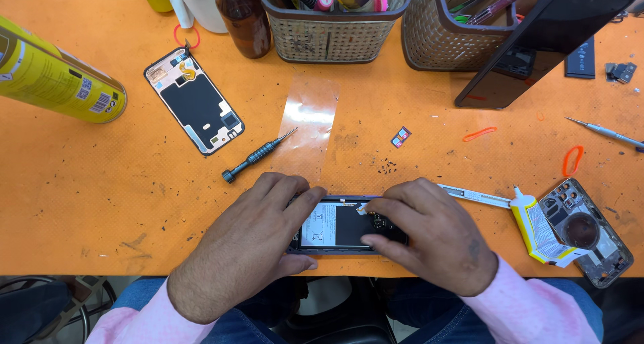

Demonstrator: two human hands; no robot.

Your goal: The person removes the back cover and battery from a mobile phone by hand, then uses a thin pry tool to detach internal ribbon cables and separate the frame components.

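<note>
Opened phone (339,224) is lying at the desk's (134,203) near edge, left hand (258,233) gripping it, right hand (429,240) pinching inside.

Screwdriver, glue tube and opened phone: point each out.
Screwdriver (258,156), head view, middle of its dark shaft.
Glue tube (539,231), head view, on its yellow-edged body.
Opened phone (335,224), head view, on the exposed battery between the hands.
</note>
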